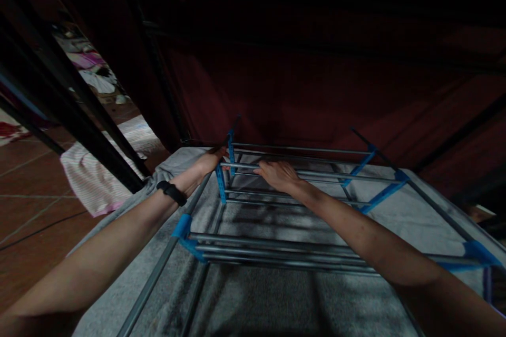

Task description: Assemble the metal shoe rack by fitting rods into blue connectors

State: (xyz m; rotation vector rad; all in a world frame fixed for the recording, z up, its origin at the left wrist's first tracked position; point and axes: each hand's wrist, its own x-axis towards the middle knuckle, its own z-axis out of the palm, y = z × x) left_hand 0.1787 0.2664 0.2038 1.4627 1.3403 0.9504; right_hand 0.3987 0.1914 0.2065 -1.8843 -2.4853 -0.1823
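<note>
A metal rack frame of grey tubes and blue plastic connectors lies on grey cloth. My left hand, with a black wristband, grips the left side tube near a blue corner connector. My right hand rests palm down on the horizontal tubes of the far shelf, fingers curled over one of them. Both arms reach forward over the frame.
Dark red fabric hangs behind the rack. Black poles slant across the left. A pink-white striped cloth lies on the reddish tiled floor. Scattered clothes lie further back at the left.
</note>
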